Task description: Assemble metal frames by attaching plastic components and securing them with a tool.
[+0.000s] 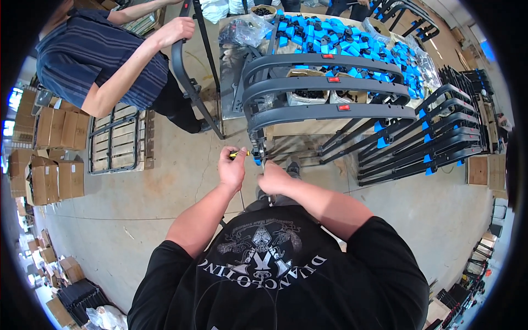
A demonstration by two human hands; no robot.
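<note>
In front of me stand several dark grey curved tube frames, each with a small red piece on its top bar. My left hand is closed around a yellow-and-black screwdriver handle, which points toward the lower corner joint of the nearest frame. A blue piece shows at that joint. My right hand is closed just right of the joint. A thin metallic piece rises by its fingers, but what it grips is mostly hidden.
A table beyond the frames carries a heap of blue plastic parts. More frames lean at right. At left a co-worker grips an upright dark frame. Cardboard boxes and a rack on a pallet stand left.
</note>
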